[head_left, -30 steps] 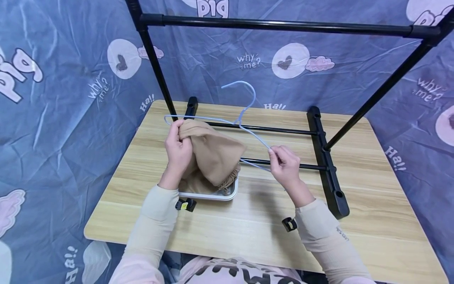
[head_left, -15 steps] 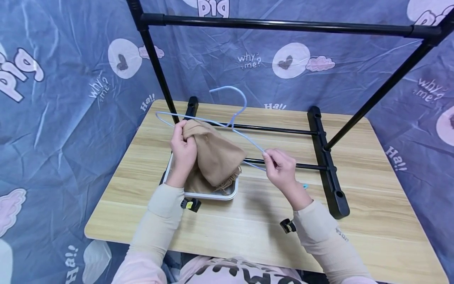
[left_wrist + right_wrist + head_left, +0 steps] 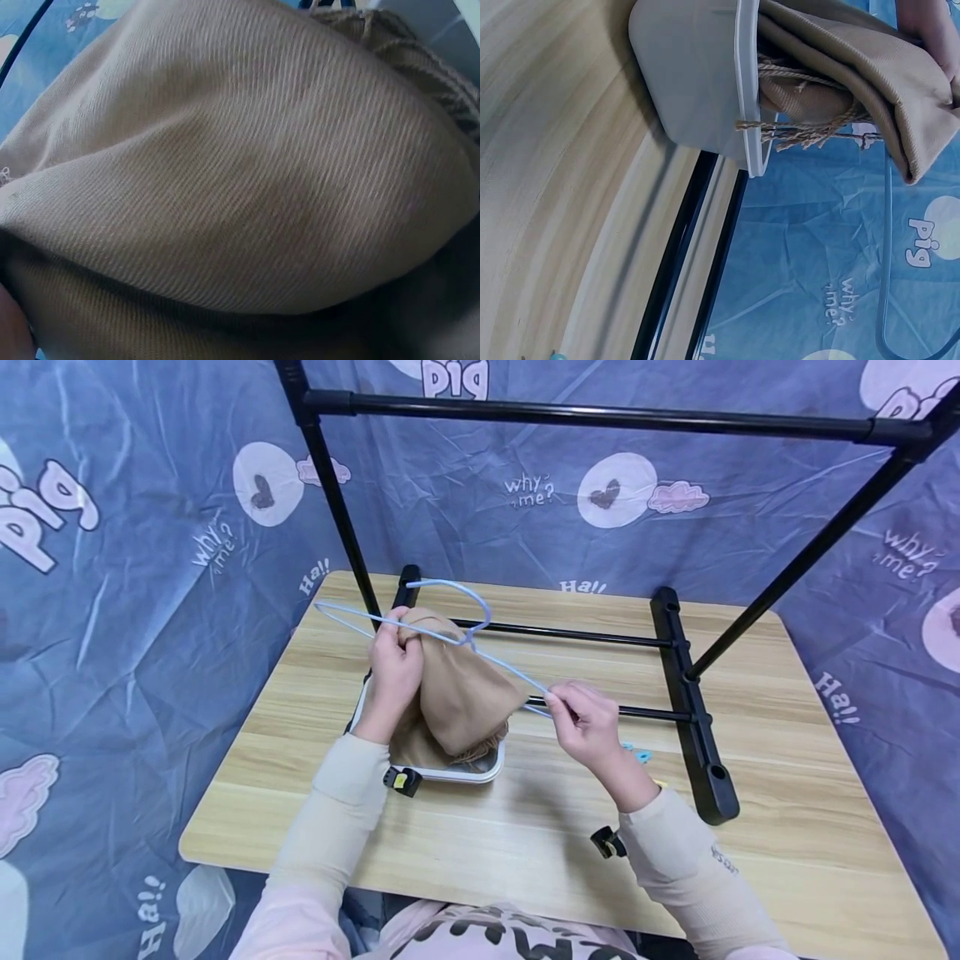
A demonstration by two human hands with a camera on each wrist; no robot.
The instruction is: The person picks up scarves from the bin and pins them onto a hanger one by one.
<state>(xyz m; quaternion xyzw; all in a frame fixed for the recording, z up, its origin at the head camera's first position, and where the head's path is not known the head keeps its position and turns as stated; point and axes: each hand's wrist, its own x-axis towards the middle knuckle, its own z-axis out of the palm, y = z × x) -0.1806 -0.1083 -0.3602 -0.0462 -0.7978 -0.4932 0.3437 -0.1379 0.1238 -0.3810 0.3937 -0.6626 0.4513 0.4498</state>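
Note:
The left hand (image 3: 396, 670) grips a bunched brown fringed cloth (image 3: 467, 693) above a white-rimmed container (image 3: 457, 776); part of the cloth lies inside. Between thumb and fingers, the right hand (image 3: 588, 720) pinches the right side of a blue wire hanger (image 3: 510, 667), whose hook points left. The hanger's left end reaches past the left hand, its upper wire crossing in front of the cloth's top. Cloth (image 3: 240, 165) fills most of the left wrist view. In the right wrist view, cloth (image 3: 900, 82) and fringe hang over the container's rim (image 3: 748, 90).
A black rack stands on the wooden table (image 3: 765, 760), its top bar (image 3: 600, 417) above the hands and its right foot (image 3: 693, 718) right of them. Small blue items (image 3: 642, 756) lie by the right wrist. Printed blue fabric (image 3: 450, 493) hangs behind.
The hanger has moved left and down, its hook tipping lower, and its wire now crosses the cloth's top. The right hand has shifted left with it; the left hand has moved slightly right with the cloth.

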